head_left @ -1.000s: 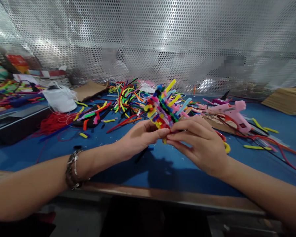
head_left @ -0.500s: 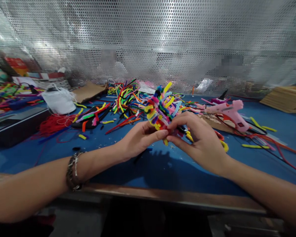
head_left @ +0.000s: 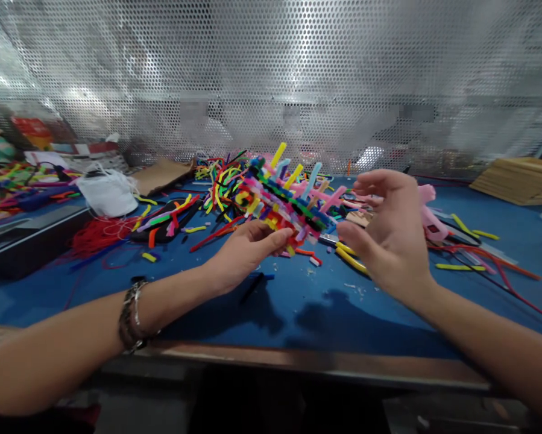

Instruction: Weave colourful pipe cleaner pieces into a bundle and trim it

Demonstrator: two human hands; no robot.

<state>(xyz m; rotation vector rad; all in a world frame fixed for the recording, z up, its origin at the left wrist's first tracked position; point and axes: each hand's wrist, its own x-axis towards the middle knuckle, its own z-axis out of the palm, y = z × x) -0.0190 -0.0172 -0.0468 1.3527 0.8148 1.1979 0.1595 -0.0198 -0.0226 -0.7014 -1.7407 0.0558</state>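
My left hand (head_left: 252, 250) grips a multicoloured pipe-cleaner piece (head_left: 289, 202) by its lower edge, thumb in front. The piece is held tilted above the blue table (head_left: 261, 325), with yellow, light blue and pink stems sticking up from its top. My right hand (head_left: 390, 232) is off the piece, to its right, with thumb and fingers apart and nothing in it. Behind the right hand, a pink glue gun (head_left: 433, 223) is partly hidden. Yellow-handled scissors (head_left: 352, 259) lie on the table between the hands, also partly covered.
Loose pipe cleaners (head_left: 220, 184) are heaped at the back. To the left are red string (head_left: 101, 232), a white face mask (head_left: 108, 190) and a black box (head_left: 31, 241). Folded brown cardboard (head_left: 515, 181) lies at the far right. A perforated metal screen (head_left: 271, 72) stands behind the table.
My right hand has let go of the pipe-cleaner piece and moved up and right, its fingers opening. The piece, still in my left hand, has turned so its long side faces me.
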